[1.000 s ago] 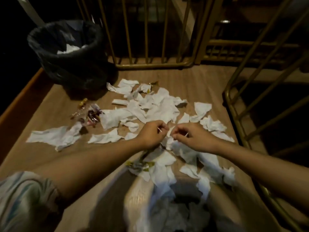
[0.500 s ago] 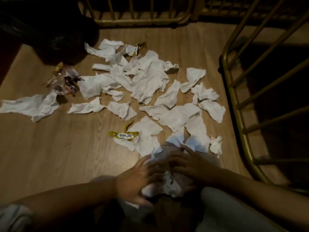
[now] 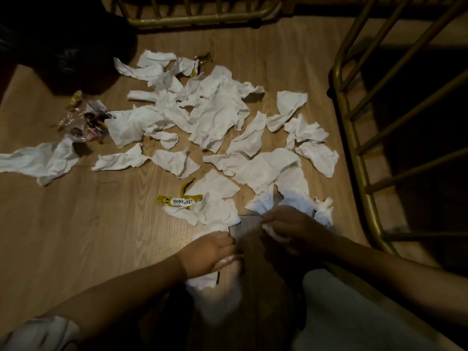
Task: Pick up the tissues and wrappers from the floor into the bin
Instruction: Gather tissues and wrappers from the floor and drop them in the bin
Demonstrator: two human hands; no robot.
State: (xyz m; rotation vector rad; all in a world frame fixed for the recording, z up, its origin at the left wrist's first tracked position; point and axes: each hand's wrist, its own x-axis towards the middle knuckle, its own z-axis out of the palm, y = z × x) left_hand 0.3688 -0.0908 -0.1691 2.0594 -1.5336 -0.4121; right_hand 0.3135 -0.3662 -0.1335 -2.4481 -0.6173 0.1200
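Several torn white tissues [image 3: 215,115] lie scattered over the wooden floor [image 3: 76,224]. A yellow chocolate wrapper [image 3: 179,200] rests near the middle, and a cluster of candy wrappers [image 3: 86,120] lies at the left. The black-lined bin [image 3: 73,59] is dark at the top left, mostly in shadow. My left hand [image 3: 210,252] is closed on a white tissue at the near edge of the pile. My right hand [image 3: 291,229] is closed on a crumpled tissue beside it. Motion blur hides the space between the hands.
A gold metal railing [image 3: 354,148] runs along the right side, and another gold railing [image 3: 202,16] crosses the top. A long tissue strip [image 3: 43,158] lies at the far left. My pale-clothed knee [image 3: 342,312] is at the bottom right.
The view has tilted down, so the bin has slid to the top left corner. Both hands pulled back toward me to the near tissues and closed on them.
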